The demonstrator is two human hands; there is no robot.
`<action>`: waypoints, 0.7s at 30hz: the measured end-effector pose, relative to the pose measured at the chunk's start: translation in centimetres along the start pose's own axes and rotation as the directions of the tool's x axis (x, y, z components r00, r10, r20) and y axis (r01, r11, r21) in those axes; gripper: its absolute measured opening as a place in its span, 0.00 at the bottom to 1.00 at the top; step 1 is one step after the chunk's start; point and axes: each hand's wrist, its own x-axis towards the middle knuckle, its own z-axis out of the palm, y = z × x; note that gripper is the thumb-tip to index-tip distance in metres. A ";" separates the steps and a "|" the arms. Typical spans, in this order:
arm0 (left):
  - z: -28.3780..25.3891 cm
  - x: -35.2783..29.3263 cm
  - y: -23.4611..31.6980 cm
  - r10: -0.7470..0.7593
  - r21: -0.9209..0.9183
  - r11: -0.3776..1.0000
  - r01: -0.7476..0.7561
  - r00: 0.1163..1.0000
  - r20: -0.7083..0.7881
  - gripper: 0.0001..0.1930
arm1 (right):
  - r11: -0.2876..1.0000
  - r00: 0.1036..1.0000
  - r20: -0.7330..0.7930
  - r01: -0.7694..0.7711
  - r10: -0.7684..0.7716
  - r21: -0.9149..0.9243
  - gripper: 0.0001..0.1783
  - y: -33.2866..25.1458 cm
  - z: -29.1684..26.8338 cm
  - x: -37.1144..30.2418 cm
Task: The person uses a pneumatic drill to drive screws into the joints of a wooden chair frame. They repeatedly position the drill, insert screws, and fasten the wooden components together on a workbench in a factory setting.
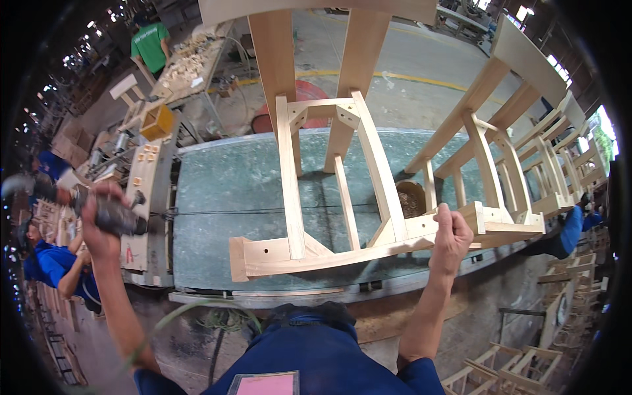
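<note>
My left hand [97, 227] is raised at the left, closed around a dark power drill [125, 217] that is partly smeared by motion. In front of me an unfinished pale wooden chair frame [329, 262] rests on a green-topped workbench [224, 191], its tall back rising at the far side. Corner blocks brace its seat rails, and a few drilled holes show. My right hand [451, 238] is closed at the right end of the near rail, thumb uppermost. Its fingers curl against the frame there, though their inner side is hidden.
More wooden chair frames [487, 145] stand in a row to the right. A round tub [411, 197] of small fasteners sits behind the chair. Left are a yellow box [157, 122], red-handled pliers [129, 255] and a person in blue [56, 263]. A green hose [164, 322] crosses near my left arm.
</note>
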 end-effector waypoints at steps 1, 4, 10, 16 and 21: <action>-1.8 -2.2 -2.3 -0.024 0.064 0.998 0.030 0.996 -0.084 0.22 | 0.998 0.999 -0.034 0.006 -0.008 -0.057 0.16 -0.1 -0.3 0.0; -5.6 -8.8 -11.4 -0.180 0.056 0.978 0.203 0.945 -0.272 0.14 | 0.973 0.991 -0.041 0.120 -0.131 -0.198 0.16 -0.2 0.2 0.2; -4.8 -18.0 -27.0 -0.568 -0.194 0.818 0.542 0.705 -0.425 0.13 | 0.742 0.989 0.081 0.148 -0.126 -0.654 0.17 1.0 3.3 1.5; -3.2 -19.6 -34.6 -0.569 -0.017 0.807 0.590 0.771 -0.287 0.20 | 0.559 0.982 0.125 0.184 -0.143 -0.808 0.18 1.5 5.1 1.2; -1.9 -16.0 -36.7 -0.588 0.179 0.766 0.618 0.785 -0.194 0.31 | 0.436 0.986 0.083 0.139 -0.144 -0.889 0.19 1.1 6.7 0.9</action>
